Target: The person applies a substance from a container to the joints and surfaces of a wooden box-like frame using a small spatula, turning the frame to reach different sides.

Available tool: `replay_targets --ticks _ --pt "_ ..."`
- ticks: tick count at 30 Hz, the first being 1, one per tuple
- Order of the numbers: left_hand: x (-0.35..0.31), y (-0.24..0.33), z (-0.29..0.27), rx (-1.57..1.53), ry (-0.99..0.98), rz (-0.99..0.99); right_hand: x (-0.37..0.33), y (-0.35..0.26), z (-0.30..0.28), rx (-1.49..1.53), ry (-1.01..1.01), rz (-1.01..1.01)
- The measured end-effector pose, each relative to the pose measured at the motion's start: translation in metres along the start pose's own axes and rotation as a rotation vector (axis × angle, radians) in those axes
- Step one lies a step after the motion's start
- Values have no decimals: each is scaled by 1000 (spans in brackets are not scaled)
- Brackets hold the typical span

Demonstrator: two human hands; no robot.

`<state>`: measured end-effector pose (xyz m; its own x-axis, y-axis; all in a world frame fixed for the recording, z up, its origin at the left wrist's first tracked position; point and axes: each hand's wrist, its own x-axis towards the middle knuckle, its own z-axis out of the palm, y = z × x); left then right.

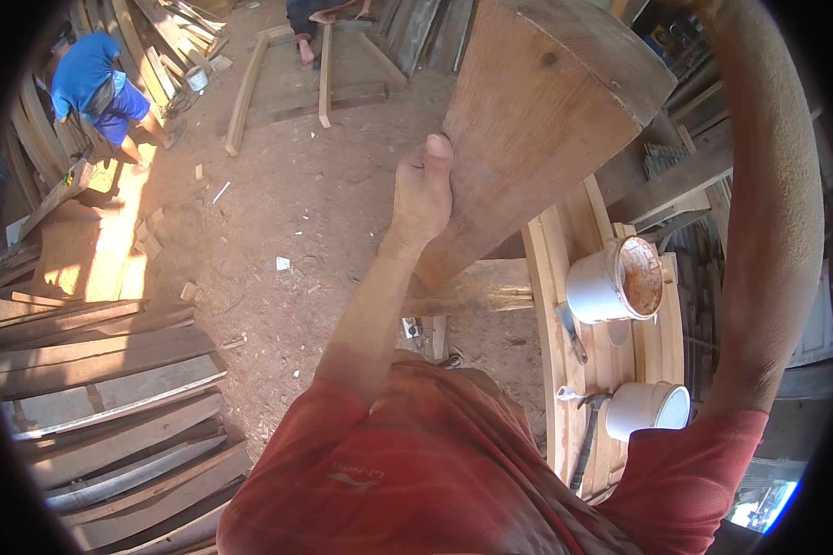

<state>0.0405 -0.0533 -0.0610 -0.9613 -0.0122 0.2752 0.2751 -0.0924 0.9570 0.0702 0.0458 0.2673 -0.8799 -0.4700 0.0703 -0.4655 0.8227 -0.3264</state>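
A thick, reddish-brown wooden beam (537, 129) is raised close in front of me, tilted, its broad face and an end toward me. My left hand (424, 190) grips its left side, the thumb lying along the edge and the other fingers hidden. My right arm (776, 213) reaches up along the right, and its hand is past the upper edge of the picture. Below the beam lies a rough length of timber (477, 289).
To my right, pale boards (555, 351) carry a white bucket of reddish paste (597, 282), a putty knife (572, 335), a hammer (590, 435) and a white tub (634, 412). Planks (111, 370) lie left. A person in blue (93, 79) bends far left; another sits beyond a wooden frame (325, 79).
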Motion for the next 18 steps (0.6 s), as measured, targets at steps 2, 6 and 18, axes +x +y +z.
replay_targets --ticks 2,6,18 --pt "1 2 1 59 -5 -63 -7 14 2 -5 32 -25" --pt "12 -7 0 38 24 83 -16 40 35 -55 184 -31" --pt "30 -31 -20 -117 -180 156 -107 97 54 78 234 21"
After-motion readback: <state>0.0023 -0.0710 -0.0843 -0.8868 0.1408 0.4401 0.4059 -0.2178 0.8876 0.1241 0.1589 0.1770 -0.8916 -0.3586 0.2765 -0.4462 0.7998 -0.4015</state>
